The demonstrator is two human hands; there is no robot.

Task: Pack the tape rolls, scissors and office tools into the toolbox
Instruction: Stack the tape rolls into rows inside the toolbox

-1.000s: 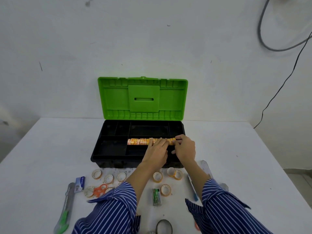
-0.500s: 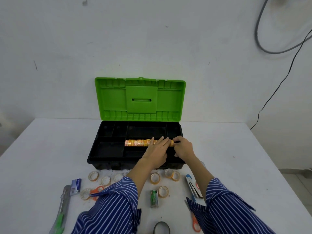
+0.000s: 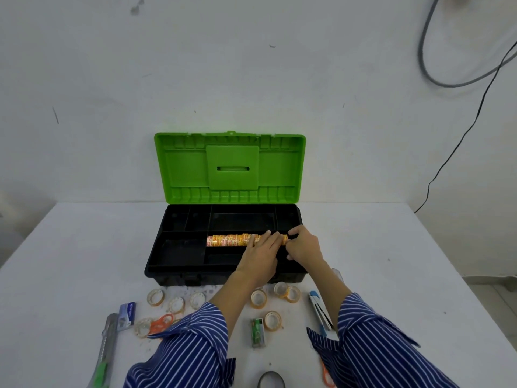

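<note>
Pressing tape stack (image 3: 228, 240) into toolbox (image 3: 179, 249) | left hand (image 3: 261, 254) fingers flat | right hand (image 3: 305, 247) fingers pinching its end

Print on the tape pack (image 3: 228, 241) and small box (image 3: 126, 315) — too blurred to read.

Green lid (image 3: 230, 166) over black toolbox (image 3: 179, 252), orange-yellow printed tape stack (image 3: 228, 240), blue-and-white striped sleeves (image 3: 184, 348), white table (image 3: 70, 261).

Single head-worn wide-angle view | looks forward and down over the white tabletop (image 3: 84, 247) toward a white wall (image 3: 251, 79) | open toolbox (image 3: 179, 264) sits mid-frame, near | striped sleeves (image 3: 190, 348) fill the bottom edge, closest to the lens | straight lines bow at the frame's edges
</note>
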